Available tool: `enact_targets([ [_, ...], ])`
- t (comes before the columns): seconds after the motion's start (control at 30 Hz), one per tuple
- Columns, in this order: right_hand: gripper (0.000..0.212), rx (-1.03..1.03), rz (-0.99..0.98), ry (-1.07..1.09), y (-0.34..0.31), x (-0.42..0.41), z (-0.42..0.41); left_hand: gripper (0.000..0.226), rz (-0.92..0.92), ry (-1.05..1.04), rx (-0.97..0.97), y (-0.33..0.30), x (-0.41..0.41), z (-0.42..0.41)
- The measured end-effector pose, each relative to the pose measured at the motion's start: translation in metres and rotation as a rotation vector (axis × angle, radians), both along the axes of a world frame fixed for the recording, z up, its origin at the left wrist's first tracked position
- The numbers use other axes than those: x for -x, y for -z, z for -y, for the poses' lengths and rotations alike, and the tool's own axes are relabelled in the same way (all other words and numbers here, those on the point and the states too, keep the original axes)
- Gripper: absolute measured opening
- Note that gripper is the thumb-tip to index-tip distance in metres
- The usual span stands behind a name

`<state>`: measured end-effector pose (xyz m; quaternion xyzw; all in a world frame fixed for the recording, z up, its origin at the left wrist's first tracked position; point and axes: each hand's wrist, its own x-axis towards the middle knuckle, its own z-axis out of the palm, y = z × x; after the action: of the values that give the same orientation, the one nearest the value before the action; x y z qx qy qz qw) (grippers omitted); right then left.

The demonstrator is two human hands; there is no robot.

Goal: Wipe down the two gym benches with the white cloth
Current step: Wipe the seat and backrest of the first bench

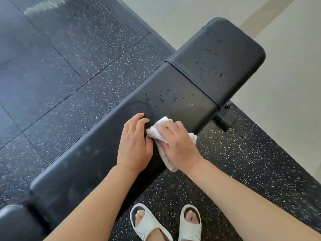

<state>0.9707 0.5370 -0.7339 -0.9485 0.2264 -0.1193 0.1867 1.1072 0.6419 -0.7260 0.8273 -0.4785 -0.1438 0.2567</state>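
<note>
A long black padded gym bench (97,162) runs diagonally from lower left to upper right, with a shorter seat pad (217,66) at its far end. Dark droplets speckle the pads beyond my hands. My right hand (178,145) presses a bunched white cloth (159,129) flat on the bench top. My left hand (134,145) rests beside it, fingers curled on the pad and touching the cloth's edge. Part of the cloth hangs over the near edge under my right wrist. Only one bench is clearly in view.
Black speckled rubber floor tiles (69,66) surround the bench. A pale wall (286,84) rises at the right behind the seat end. The bench frame foot (225,119) sticks out near the wall. My feet in white sandals (166,223) stand close to the near edge. Another black pad corner (10,221) shows at bottom left.
</note>
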Motion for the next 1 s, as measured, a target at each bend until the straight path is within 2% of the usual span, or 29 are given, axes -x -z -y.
enact_targets([
  [0.07, 0.020, 0.166, 0.023, -0.147, -0.001, 0.015, 0.021, 0.046, 0.063, 0.036, -0.055, -0.003, -0.011, -0.019],
  [0.13, 0.028, 0.283, 0.064, -0.196, -0.001, 0.026, 0.034, 0.045, 0.116, 0.067, -0.111, -0.004, -0.027, -0.050],
  [0.3, 0.025, 0.339, 0.097, -0.154, 0.000, -0.009, 0.027, 0.046, 0.122, 0.052, -0.131, 0.002, -0.048, -0.118],
  [0.43, 0.024, 0.256, 0.177, -0.175, -0.009, -0.084, 0.020, 0.045, 0.086, 0.019, -0.094, 0.004, -0.046, -0.124],
  [0.53, 0.021, 0.188, 0.080, -0.184, -0.008, -0.142, 0.015, 0.044, 0.081, -0.001, -0.095, 0.003, -0.045, -0.123],
  [0.67, 0.026, 0.085, -0.028, -0.092, -0.006, -0.184, 0.003, 0.045, 0.091, -0.080, -0.114, -0.002, -0.049, -0.123],
  [0.77, 0.025, 0.067, 0.000, -0.056, -0.008, -0.181, -0.019, 0.047, 0.087, -0.241, -0.142, -0.005, -0.052, -0.127],
  [0.9, 0.016, -0.015, 0.087, -0.263, -0.012, -0.137, -0.058, 0.044, 0.082, -0.341, -0.111, -0.004, -0.045, -0.120],
  [1.0, 0.016, -0.005, 0.070, -0.381, -0.011, -0.093, -0.043, 0.036, 0.077, -0.416, -0.105, -0.007, -0.036, -0.104],
])
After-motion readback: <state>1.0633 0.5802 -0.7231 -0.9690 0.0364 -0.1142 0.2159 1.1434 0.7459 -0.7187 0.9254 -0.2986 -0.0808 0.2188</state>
